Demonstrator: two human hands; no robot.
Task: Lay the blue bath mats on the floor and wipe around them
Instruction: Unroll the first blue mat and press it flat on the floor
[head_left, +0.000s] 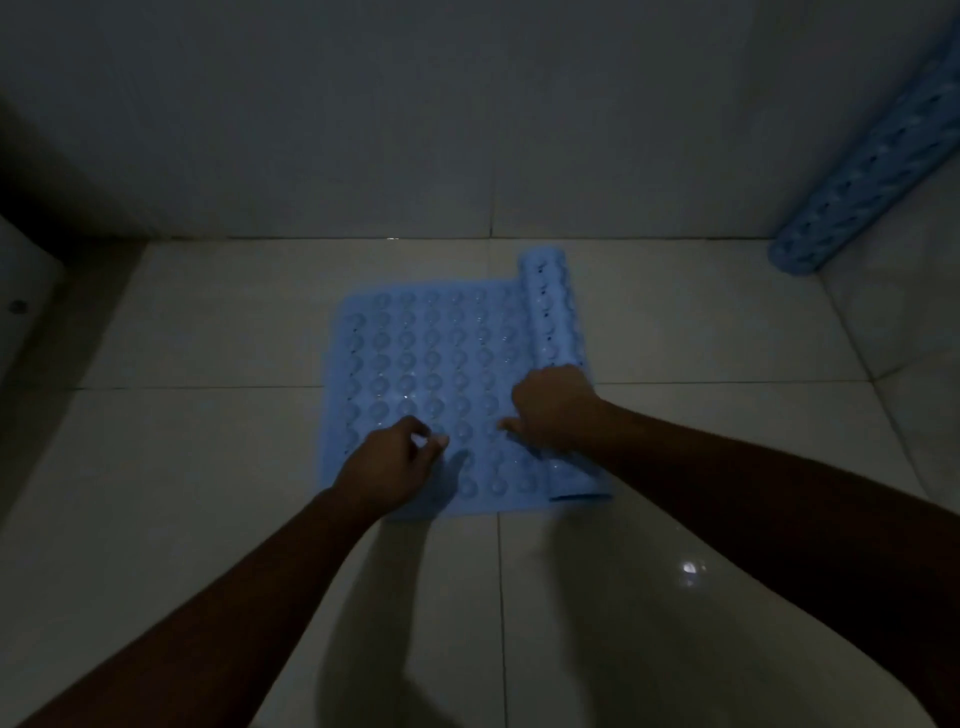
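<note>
The right hand (556, 408) sits knuckles-up on the rolled-up end of the blue bath mat (415, 353). Its fingers curl over the near stretch of that roll and its thumb pokes out leftward onto the flat part. The left hand (387, 467) is just beside it, over the near left portion of the mat. Its fingers are bent in and its thumb is drawn close to the forefinger. In this dim light I cannot tell whether it pinches the mat or only hovers over it.

The mat lies directly under both hands, partly unrolled on the floor (208, 467). The flat sheet spreads away from the left hand toward the wall (467, 130), with rows of round suction cups facing up. The part that is rolled runs along the sheet's right edge, from beneath the right hand to the far end, where it sticks out a little past the sheet. The mat's far edge stops short of the wall, with bare pale tile between them.

A second mat (872, 171), rolled into a tube, leans in the far right corner with its foot on the floor, well apart from the hands.
</note>
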